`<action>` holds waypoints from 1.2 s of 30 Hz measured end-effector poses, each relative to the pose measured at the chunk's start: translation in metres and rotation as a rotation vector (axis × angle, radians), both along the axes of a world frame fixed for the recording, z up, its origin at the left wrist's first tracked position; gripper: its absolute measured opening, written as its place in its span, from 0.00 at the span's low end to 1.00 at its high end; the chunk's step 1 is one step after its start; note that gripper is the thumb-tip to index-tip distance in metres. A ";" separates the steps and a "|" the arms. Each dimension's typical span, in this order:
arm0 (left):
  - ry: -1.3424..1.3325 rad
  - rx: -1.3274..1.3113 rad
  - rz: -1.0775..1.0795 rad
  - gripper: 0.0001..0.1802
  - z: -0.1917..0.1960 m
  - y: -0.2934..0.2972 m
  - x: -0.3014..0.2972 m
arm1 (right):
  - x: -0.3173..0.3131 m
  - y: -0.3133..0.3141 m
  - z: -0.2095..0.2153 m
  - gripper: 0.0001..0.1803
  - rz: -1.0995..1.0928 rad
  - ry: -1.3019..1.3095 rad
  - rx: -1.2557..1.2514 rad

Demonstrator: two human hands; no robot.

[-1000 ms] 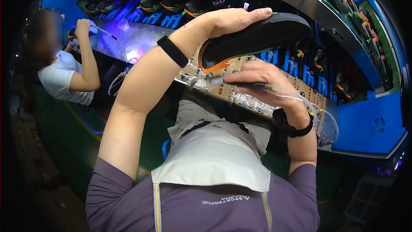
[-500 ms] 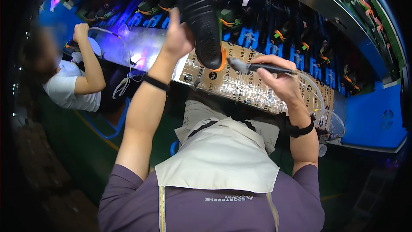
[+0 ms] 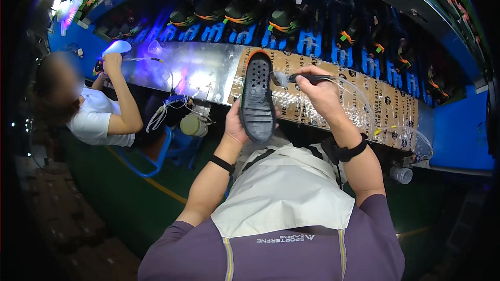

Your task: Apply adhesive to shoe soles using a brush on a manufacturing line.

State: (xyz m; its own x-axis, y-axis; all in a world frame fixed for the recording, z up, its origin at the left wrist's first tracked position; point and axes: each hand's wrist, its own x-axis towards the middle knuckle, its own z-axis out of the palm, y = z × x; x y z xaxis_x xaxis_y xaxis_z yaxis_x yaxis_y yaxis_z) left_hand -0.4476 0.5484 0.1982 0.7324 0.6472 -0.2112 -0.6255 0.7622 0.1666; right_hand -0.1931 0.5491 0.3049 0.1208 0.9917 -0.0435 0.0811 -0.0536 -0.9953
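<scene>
My left hand [image 3: 236, 126] is wrapped around the lower end of a black shoe sole [image 3: 258, 99], its fingertips showing at the far side. The sole is held upright above the bench edge, its face with rows of holes and cross grooves toward me. Orange trims the sole's far, rounded end. In my right hand [image 3: 320, 94] is a black-handled brush [image 3: 317, 78] with a clear tube running from its back end. The brush's pale, dark-tipped bristles point left, close beside the sole's right edge; whether they touch it I cannot tell.
Printed brown cardboard under clear film [image 3: 333, 109] covers the metal bench [image 3: 208, 67]. Behind it, dark shoes with orange trim [image 3: 284, 21] stand on blue racks [image 3: 309, 45]. A co-worker [image 3: 101, 109] sits at the left. A lidded jar [image 3: 193, 125] hangs below the bench, and a clear cup [image 3: 401, 175] at right.
My left hand has brought the sole down toward me and turned it, so the orange end now points away. The brush remains near the sole's right edge.
</scene>
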 end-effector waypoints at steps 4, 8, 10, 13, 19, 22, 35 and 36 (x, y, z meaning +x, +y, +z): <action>-0.019 0.057 0.059 0.44 0.020 -0.005 0.030 | -0.024 0.022 0.013 0.10 -0.068 -0.178 0.059; 0.040 0.107 0.050 0.43 0.029 -0.003 0.042 | -0.040 0.032 0.021 0.10 -0.161 -0.075 0.219; 0.137 0.210 0.125 0.41 0.033 -0.004 0.046 | -0.047 0.026 0.024 0.10 -0.180 -0.187 0.358; 0.194 0.145 0.228 0.40 0.032 -0.001 0.050 | -0.048 0.005 0.032 0.11 -0.038 -0.493 0.528; 0.125 0.381 0.203 0.40 0.042 0.012 0.044 | -0.031 -0.023 0.077 0.11 0.625 -0.730 0.156; -0.143 0.161 0.204 0.45 0.064 0.005 0.052 | -0.031 -0.012 0.085 0.10 0.216 -0.421 0.381; 0.180 0.330 0.242 0.41 0.064 -0.011 0.056 | -0.029 0.019 0.054 0.16 0.078 -0.396 0.856; 0.150 0.329 0.227 0.41 0.062 -0.007 0.053 | -0.028 0.017 0.055 0.16 0.087 -0.252 0.769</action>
